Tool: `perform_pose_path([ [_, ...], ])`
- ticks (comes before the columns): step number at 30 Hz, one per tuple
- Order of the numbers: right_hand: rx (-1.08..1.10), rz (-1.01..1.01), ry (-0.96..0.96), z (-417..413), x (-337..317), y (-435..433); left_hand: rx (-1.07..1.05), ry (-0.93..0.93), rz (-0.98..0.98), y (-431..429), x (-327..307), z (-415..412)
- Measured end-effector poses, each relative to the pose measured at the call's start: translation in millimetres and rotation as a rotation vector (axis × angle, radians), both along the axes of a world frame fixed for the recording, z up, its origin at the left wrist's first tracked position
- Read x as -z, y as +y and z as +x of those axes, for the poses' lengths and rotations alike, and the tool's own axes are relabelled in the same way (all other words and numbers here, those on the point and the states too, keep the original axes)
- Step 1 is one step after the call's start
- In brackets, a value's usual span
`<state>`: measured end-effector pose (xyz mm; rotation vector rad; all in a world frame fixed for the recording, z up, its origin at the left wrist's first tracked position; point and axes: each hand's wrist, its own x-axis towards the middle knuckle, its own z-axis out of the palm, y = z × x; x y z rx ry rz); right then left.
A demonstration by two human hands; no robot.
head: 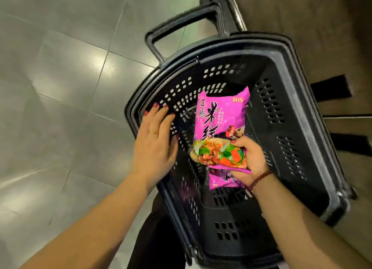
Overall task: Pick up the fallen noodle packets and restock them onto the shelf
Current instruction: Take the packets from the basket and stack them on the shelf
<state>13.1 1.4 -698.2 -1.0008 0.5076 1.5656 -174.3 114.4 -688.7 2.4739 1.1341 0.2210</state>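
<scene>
Head view, floor: grey glossy tiled floor (60, 77) showed glare patches.
Basket: black perforated plastic shopping basket (241, 45) stood on it.
Right hand (251, 156): grip curled round the lower end of a purple plastic noodle packet (219, 123), held over the basket.
Second purple packet (223, 180): lay inside the basket, beneath.
Left hand (155, 142): grip slack, fingers straight at the basket's left rim.

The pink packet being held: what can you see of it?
The packet is a glossy magenta plastic pouch, fairly flat, with large dark Chinese characters down its face, a small yellow label at the top corner and a photo of a colourful dish across its lower part. It is held over the inside of the black basket, top end pointing away from the person. The right hand grips its lower right corner, thumb on the front. A second packet shows just below it.
</scene>
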Motion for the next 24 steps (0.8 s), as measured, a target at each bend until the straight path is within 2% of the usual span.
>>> perform_pose_path([
  [2,0.054,0.042,0.042,2,-9,-2,-0.072,-0.171,-0.259,-5,-11,16],
  [4,0.081,0.084,0.085,4,-10,-3,-0.266,-0.311,-0.686,-8,-27,35],
  [7,0.123,0.258,0.264,-1,-6,-6,-0.454,-0.329,-1.351,-10,-34,54],
  [9,0.028,0.148,0.194,-3,1,-7,-0.497,-0.348,-1.554,-11,-22,58],
  [12,-0.073,-0.003,-0.042,6,14,-12,-0.589,-0.367,-1.561,-11,4,59],
  [17,-0.420,-0.072,-0.449,19,39,-19,-0.581,-0.197,-1.470,-10,42,64],
  [19,-0.479,-0.100,-0.498,22,42,-18,-0.531,-0.150,-1.483,-10,48,71],
  [24,-0.383,-0.170,-0.554,23,57,-16,-0.525,-0.147,-1.571,3,56,85],
])
